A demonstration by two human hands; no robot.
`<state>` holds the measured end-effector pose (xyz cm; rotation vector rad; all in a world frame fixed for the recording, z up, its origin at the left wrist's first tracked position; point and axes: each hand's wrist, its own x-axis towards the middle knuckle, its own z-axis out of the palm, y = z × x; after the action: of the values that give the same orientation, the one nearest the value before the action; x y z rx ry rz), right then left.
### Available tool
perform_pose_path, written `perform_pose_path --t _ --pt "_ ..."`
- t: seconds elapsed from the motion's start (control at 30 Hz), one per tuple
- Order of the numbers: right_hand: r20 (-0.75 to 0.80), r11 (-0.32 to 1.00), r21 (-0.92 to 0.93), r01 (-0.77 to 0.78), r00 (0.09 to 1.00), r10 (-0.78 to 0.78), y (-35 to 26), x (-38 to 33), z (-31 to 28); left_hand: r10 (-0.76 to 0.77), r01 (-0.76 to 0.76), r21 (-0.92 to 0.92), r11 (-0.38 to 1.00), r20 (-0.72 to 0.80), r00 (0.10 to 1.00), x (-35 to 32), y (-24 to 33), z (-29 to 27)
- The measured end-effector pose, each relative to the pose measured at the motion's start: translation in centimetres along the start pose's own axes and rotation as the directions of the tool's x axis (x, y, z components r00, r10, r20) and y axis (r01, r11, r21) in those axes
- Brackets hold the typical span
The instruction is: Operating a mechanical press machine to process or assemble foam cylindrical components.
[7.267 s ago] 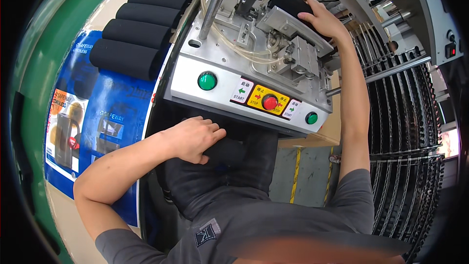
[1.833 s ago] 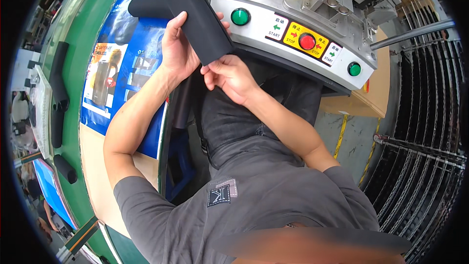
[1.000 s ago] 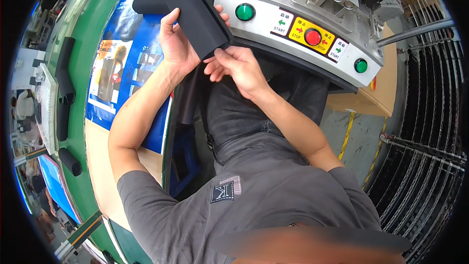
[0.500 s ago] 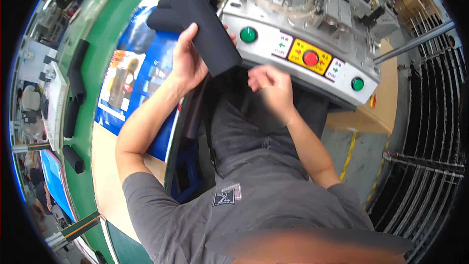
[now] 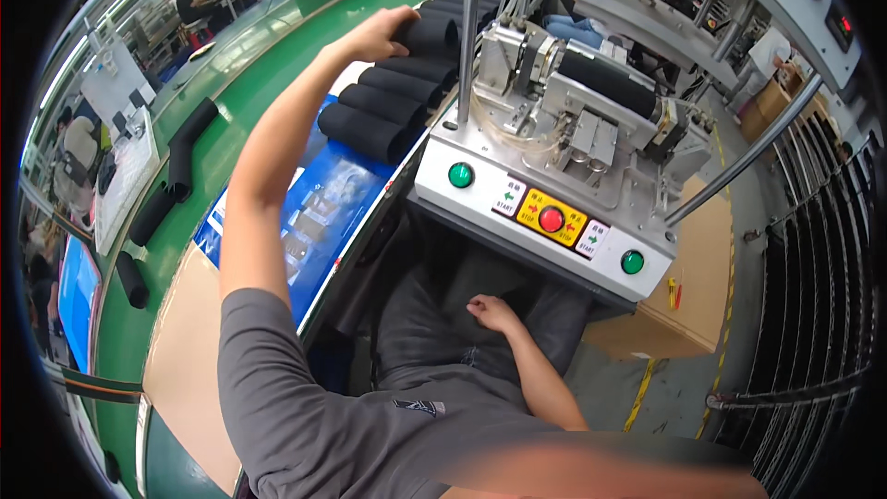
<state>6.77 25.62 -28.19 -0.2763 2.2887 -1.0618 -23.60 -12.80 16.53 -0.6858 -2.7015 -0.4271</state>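
One black sleeve [image 5: 431, 34], seemingly the one you had just held, had joined the row of sleeves [image 5: 367, 134] beside your left hand [image 5: 379, 34], thumb and fingers spread at its end, suggesting its handling was finished, while your right hand [image 5: 494, 312] curled loosely, apparently empty

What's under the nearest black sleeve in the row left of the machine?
A blue printed sheet shows along the near edge of that black sleeve and seems to run beneath it. The sleeve covers whatever lies directly underneath, so I can't confirm it.
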Motion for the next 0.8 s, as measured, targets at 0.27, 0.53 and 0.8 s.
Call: perform_pose_path --t 0.27,0.53,0.8 --pt "0.009 0.899 0.417 -0.135 0.989 0.145 1.3 1.1 0.5 -0.044 -0.041 0.304 0.952 0.268 0.962 6.8 -3.9 5.4" --pt "0.078 0.866 0.482 -0.132 0.991 0.108 1.3 2.0 0.9 -0.036 -0.068 0.357 0.932 0.277 0.96 6.4 -4.8 6.4" --pt "0.163 0.822 0.513 -0.245 0.969 0.188 3.3 2.8 1.7 0.057 -0.026 0.336 0.942 -0.081 0.995 1.1 -9.8 6.5"
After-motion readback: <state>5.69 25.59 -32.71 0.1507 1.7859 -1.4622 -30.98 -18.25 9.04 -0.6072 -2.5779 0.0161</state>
